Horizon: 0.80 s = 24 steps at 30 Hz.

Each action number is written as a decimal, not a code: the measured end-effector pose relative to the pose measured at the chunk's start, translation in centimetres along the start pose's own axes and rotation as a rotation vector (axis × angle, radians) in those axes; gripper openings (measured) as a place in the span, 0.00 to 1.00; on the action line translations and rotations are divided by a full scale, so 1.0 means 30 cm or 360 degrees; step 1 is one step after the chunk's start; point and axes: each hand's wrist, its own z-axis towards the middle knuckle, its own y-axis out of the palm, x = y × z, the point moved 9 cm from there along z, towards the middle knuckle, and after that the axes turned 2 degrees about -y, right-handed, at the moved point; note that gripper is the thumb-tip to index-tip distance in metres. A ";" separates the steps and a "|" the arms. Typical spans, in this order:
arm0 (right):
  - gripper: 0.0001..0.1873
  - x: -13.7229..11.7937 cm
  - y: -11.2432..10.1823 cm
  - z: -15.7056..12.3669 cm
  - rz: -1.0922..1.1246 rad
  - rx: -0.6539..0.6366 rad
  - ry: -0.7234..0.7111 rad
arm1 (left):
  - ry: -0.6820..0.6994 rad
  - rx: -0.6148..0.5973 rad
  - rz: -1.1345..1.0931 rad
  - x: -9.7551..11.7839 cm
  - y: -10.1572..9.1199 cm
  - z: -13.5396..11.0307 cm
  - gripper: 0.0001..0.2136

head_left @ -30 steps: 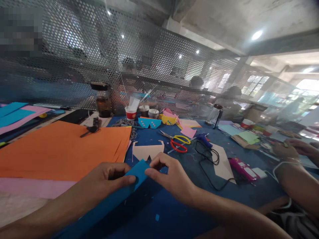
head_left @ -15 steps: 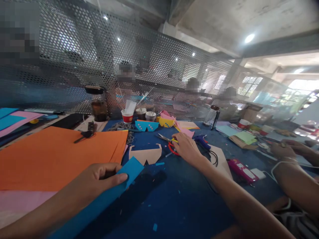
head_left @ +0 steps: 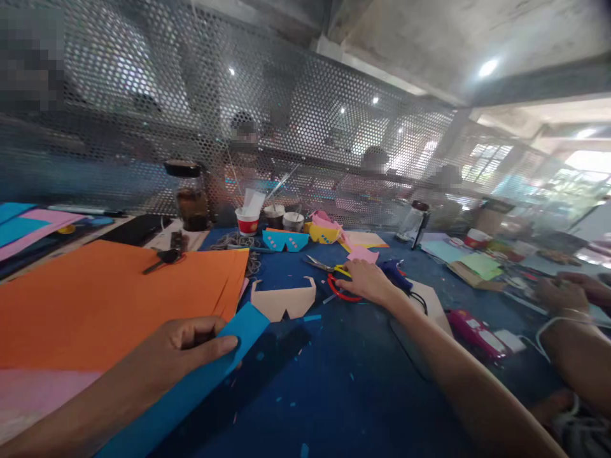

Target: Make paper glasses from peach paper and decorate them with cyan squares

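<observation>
My left hand [head_left: 193,346] pinches the blue paper [head_left: 252,323] near its far end, seemingly to steady it above the desk [head_left: 372,388], while my right hand [head_left: 370,282] touches the scissors [head_left: 329,268] farther right, grip unclear.

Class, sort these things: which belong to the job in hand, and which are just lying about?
Likely the job:
blue paper, held by the left hand
scissors, the right hand at their handles
perhaps the cream cut-out

Probably lying about:
jar
bottle
magenta device
</observation>
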 end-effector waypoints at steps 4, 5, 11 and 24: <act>0.24 0.014 0.027 0.008 0.0047 -0.0002 -0.0013 | -0.0014 -0.0042 -0.0070 -0.007 0.005 0.005 0.21; 0.24 0.016 0.031 0.007 0.0071 0.0011 -0.0009 | -0.0010 -0.0055 -0.0070 -0.010 0.004 0.008 0.20; 0.28 0.046 -0.022 -0.024 0.0335 0.0200 0.0104 | 0.0040 -0.0036 -0.0008 -0.025 -0.011 0.021 0.22; 0.28 -0.380 -0.142 -0.350 0.2016 -0.0681 -0.0399 | -0.0059 0.0063 -0.0035 -0.005 -0.061 -0.014 0.26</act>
